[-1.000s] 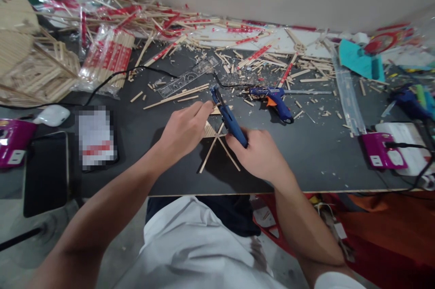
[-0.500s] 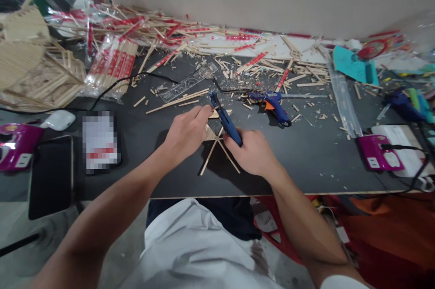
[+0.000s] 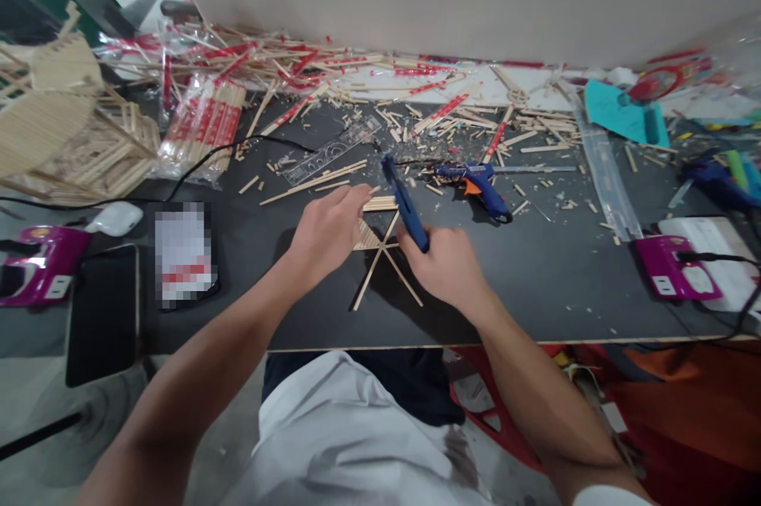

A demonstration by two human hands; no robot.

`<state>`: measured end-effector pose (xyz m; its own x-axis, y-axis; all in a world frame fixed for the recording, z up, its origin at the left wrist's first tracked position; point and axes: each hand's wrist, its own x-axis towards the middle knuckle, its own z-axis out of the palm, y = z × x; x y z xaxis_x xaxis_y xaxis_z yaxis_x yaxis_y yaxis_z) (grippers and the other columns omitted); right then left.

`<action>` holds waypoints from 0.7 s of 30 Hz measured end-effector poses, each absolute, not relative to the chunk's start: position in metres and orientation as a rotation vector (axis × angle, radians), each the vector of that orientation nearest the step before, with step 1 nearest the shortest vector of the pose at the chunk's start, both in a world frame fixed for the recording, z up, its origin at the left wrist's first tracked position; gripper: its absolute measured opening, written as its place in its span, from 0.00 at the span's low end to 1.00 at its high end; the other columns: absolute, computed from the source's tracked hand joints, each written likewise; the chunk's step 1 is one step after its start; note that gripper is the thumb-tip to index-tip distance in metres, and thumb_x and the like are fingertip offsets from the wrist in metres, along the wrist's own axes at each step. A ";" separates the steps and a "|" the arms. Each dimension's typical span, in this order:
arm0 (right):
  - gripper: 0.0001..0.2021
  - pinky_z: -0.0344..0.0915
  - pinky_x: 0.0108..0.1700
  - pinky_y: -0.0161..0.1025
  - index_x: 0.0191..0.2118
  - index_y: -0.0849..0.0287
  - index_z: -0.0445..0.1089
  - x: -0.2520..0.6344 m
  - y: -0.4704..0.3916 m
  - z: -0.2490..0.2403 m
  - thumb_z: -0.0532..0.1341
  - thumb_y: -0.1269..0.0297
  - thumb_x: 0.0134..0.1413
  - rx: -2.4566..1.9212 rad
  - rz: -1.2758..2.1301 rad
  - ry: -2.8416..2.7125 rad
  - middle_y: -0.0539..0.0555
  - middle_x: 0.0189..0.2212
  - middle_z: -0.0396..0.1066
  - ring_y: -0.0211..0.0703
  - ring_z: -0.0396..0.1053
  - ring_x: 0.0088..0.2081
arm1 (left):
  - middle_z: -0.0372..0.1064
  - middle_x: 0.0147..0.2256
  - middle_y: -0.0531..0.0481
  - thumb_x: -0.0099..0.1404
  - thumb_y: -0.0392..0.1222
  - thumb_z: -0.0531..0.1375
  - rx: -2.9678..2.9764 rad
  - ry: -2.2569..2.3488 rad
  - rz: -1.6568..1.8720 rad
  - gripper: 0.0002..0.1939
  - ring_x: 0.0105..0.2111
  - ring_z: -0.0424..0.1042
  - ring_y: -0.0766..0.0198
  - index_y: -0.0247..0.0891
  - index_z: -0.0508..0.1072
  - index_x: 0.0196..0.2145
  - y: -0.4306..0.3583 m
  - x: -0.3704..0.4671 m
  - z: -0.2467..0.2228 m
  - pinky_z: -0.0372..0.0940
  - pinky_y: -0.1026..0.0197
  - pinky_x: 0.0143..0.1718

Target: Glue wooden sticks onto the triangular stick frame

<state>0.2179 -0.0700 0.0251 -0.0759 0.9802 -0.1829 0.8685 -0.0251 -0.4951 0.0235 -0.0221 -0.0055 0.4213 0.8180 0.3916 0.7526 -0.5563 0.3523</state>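
My right hand [image 3: 445,260] is wrapped round a long blue hand tool [image 3: 409,208], which looks like cutters; its head points away from me. Just left of it, my left hand [image 3: 333,224] is closed, with the tip of a thin wooden stick [image 3: 375,190] showing at its fingertips. Under and between the hands lies a star-shaped frame of wooden sticks [image 3: 369,276] on the dark table. One section, partly hidden by my left hand, is filled with sticks laid side by side [image 3: 369,236]. Several short sticks [image 3: 380,205] lie just beyond it.
A blue glue gun [image 3: 491,193] lies right of the tool. Behind it are scattered stick offcuts [image 3: 428,125], a clear ruler [image 3: 330,149] and bagged chopsticks [image 3: 202,121]. A stick-built model [image 3: 53,109] stands far left. Phones [image 3: 104,316] and a purple power adapter [image 3: 674,268] flank the work area.
The blue tool has moved right, away from my left fingertips. My left hand stays almost in place, still holding the stick. The whole view has shifted slightly.
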 end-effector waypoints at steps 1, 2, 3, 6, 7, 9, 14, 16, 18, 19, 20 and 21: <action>0.22 0.47 0.33 0.42 0.28 0.56 0.68 0.219 -0.070 0.026 0.50 0.48 0.67 -1.972 0.723 -2.023 0.57 0.24 0.71 0.47 0.66 0.27 | 0.79 0.39 0.44 0.68 0.29 0.48 2.552 1.403 0.838 0.18 0.37 0.78 0.61 0.34 0.76 0.45 -0.021 0.023 -0.006 0.70 0.61 0.40; 0.22 0.47 0.33 0.42 0.27 0.56 0.67 0.219 -0.070 0.027 0.50 0.47 0.67 -1.972 0.719 -2.033 0.56 0.23 0.70 0.47 0.65 0.27 | 0.79 0.38 0.43 0.70 0.30 0.48 2.560 1.395 0.857 0.17 0.37 0.78 0.60 0.34 0.76 0.44 -0.020 0.022 -0.007 0.70 0.61 0.39; 0.22 0.46 0.33 0.42 0.26 0.55 0.66 0.220 -0.070 0.028 0.51 0.47 0.67 -1.969 0.715 -2.044 0.55 0.22 0.69 0.46 0.64 0.26 | 0.79 0.37 0.44 0.70 0.31 0.47 2.566 1.389 0.862 0.17 0.37 0.78 0.60 0.34 0.76 0.43 -0.020 0.021 -0.008 0.70 0.61 0.39; 0.22 0.46 0.33 0.42 0.24 0.55 0.62 0.224 -0.070 0.029 0.51 0.47 0.66 -1.983 0.657 -2.023 0.53 0.20 0.65 0.44 0.61 0.24 | 0.79 0.37 0.44 0.71 0.31 0.48 2.567 1.398 0.841 0.17 0.38 0.79 0.60 0.35 0.76 0.44 -0.019 0.019 -0.010 0.70 0.61 0.40; 0.23 0.46 0.32 0.42 0.23 0.54 0.60 0.225 -0.071 0.029 0.52 0.47 0.66 -1.997 0.635 -2.011 0.52 0.19 0.64 0.43 0.60 0.24 | 0.80 0.38 0.44 0.70 0.30 0.48 2.564 1.409 0.820 0.17 0.39 0.79 0.59 0.35 0.76 0.45 -0.020 0.018 -0.010 0.70 0.61 0.41; 0.23 0.46 0.32 0.41 0.22 0.54 0.59 0.231 -0.073 0.029 0.53 0.45 0.64 -2.030 0.586 -1.976 0.51 0.18 0.62 0.43 0.59 0.23 | 0.80 0.39 0.45 0.71 0.30 0.49 2.556 1.430 0.752 0.17 0.40 0.80 0.59 0.37 0.77 0.45 -0.021 0.018 -0.009 0.70 0.61 0.42; 0.19 0.54 0.32 0.41 0.29 0.55 0.66 0.257 -0.090 0.023 0.56 0.44 0.63 -2.109 0.365 -1.910 0.54 0.23 0.70 0.47 0.66 0.27 | 0.80 0.40 0.45 0.77 0.40 0.51 2.477 1.522 0.642 0.14 0.41 0.79 0.58 0.39 0.75 0.50 -0.022 0.020 -0.002 0.67 0.61 0.40; 0.19 0.59 0.36 0.42 0.36 0.56 0.71 0.272 -0.100 0.015 0.58 0.45 0.62 -2.109 0.188 -1.918 0.58 0.30 0.75 0.53 0.71 0.34 | 0.80 0.38 0.46 0.77 0.43 0.52 2.449 1.580 0.601 0.14 0.39 0.78 0.58 0.39 0.76 0.49 -0.021 0.020 0.002 0.66 0.62 0.37; 0.22 0.64 0.42 0.46 0.43 0.61 0.74 0.289 -0.111 0.004 0.59 0.44 0.61 -2.076 -0.011 -1.927 0.63 0.36 0.76 0.59 0.72 0.41 | 0.79 0.37 0.46 0.77 0.44 0.53 2.461 1.615 0.593 0.13 0.38 0.78 0.58 0.38 0.76 0.45 -0.020 0.020 0.003 0.64 0.62 0.34; 0.25 0.65 0.45 0.48 0.47 0.63 0.74 0.297 -0.116 -0.002 0.59 0.44 0.60 -2.082 -0.088 -1.928 0.66 0.39 0.76 0.61 0.72 0.43 | 0.79 0.37 0.46 0.76 0.44 0.54 2.482 1.613 0.606 0.13 0.39 0.77 0.57 0.38 0.77 0.43 -0.020 0.020 0.003 0.63 0.61 0.34; 0.27 0.66 0.48 0.51 0.49 0.65 0.74 0.306 -0.122 -0.008 0.60 0.43 0.60 -2.100 -0.158 -1.917 0.67 0.40 0.76 0.63 0.72 0.44 | 0.79 0.37 0.45 0.76 0.44 0.55 2.508 1.595 0.627 0.12 0.40 0.77 0.57 0.38 0.77 0.42 -0.019 0.020 0.003 0.63 0.61 0.34; 0.29 0.66 0.49 0.53 0.50 0.66 0.74 0.314 -0.127 -0.014 0.60 0.43 0.60 -2.130 -0.219 -1.904 0.68 0.41 0.76 0.64 0.72 0.45 | 0.79 0.37 0.46 0.75 0.43 0.56 2.535 1.561 0.648 0.11 0.41 0.76 0.57 0.38 0.78 0.41 -0.019 0.019 0.001 0.63 0.61 0.35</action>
<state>0.3136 -0.1268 -0.0142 0.1220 0.9483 0.2929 0.9901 -0.0954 -0.1033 0.0193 -0.0187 0.0012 0.3858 0.8709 0.3046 0.8306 -0.4716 0.2963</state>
